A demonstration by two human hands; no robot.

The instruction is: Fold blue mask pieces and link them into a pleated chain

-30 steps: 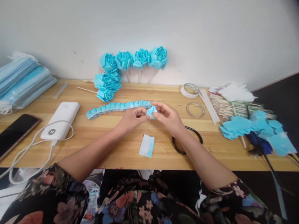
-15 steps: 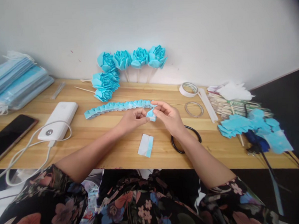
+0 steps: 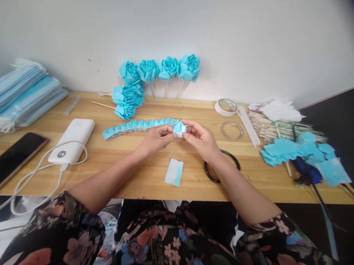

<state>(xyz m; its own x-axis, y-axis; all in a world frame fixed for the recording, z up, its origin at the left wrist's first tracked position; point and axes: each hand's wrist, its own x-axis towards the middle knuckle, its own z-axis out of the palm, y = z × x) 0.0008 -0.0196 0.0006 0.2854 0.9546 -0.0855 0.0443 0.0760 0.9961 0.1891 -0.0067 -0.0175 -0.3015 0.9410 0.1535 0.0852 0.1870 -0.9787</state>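
Between my two hands is a small folded piece of light blue and white mask fabric (image 3: 179,129). My left hand (image 3: 159,140) pinches its left side, and my right hand (image 3: 201,138) grips its right side between thumb and fingers. Just behind my hands a row of folded blue pieces (image 3: 135,126) lies in a curved strip; its right end is partly hidden by my fingers. A flat white and blue fabric piece (image 3: 174,172) rests on the table below my hands. A black ring (image 3: 209,174) lies partly under my right forearm.
Blue fabric flowers (image 3: 148,70) on sticks stand against the wall. On the left are stacked masks (image 3: 29,96), a white power bank (image 3: 73,140) with cable, and a phone (image 3: 15,160). To the right lie tape (image 3: 226,107), a wire coil (image 3: 232,130), sticks (image 3: 259,122) and blue petals (image 3: 281,150).
My fingers have shifted on the folded piece, which is turned and raised slightly, showing more of its blue and white face. The whole view has moved a little.
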